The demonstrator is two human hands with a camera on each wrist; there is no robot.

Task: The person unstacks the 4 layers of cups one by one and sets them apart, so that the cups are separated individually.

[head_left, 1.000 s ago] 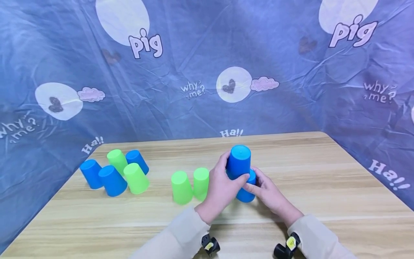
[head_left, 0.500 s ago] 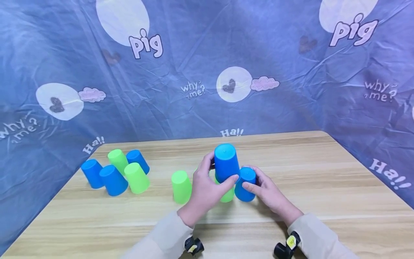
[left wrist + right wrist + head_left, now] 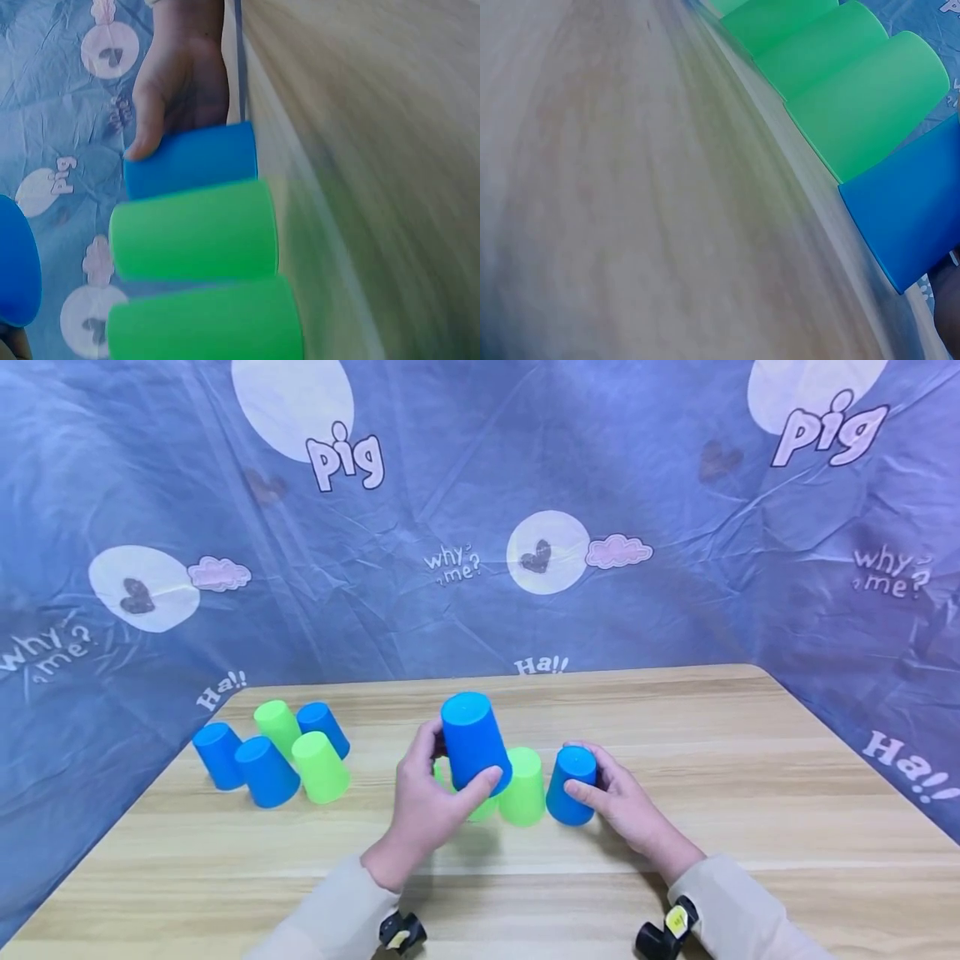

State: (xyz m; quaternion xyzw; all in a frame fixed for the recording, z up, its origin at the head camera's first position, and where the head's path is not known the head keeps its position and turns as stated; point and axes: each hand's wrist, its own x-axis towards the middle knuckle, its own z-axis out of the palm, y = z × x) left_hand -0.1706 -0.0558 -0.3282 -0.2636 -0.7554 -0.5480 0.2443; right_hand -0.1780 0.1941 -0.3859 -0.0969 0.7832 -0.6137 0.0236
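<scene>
In the head view my left hand (image 3: pixel 426 806) grips an upside-down blue cup (image 3: pixel 474 743) from its left side, thumb across the front. This cup is raised and tilted, in front of a row of upside-down green cups, and partly hides them. The rightmost green cup (image 3: pixel 522 789) shows most fully. At the right end of the row my right hand (image 3: pixel 628 806) holds another upside-down blue cup (image 3: pixel 573 785), which stands on the table. The left wrist view shows this standing blue cup (image 3: pixel 191 159) beside a green cup (image 3: pixel 195 232), with the raised blue cup (image 3: pixel 16 262) at the left edge.
Upside-down cups stand grouped at the left of the wooden table (image 3: pixel 675 727): several blue and green ones, among them a front blue cup (image 3: pixel 267 772) and a green cup (image 3: pixel 321 768). A blue printed cloth (image 3: pixel 450 468) hangs behind the table.
My left hand has carried its blue cup leftward, from above the standing blue cup to in front of the green row. My right hand stays at the standing blue cup.
</scene>
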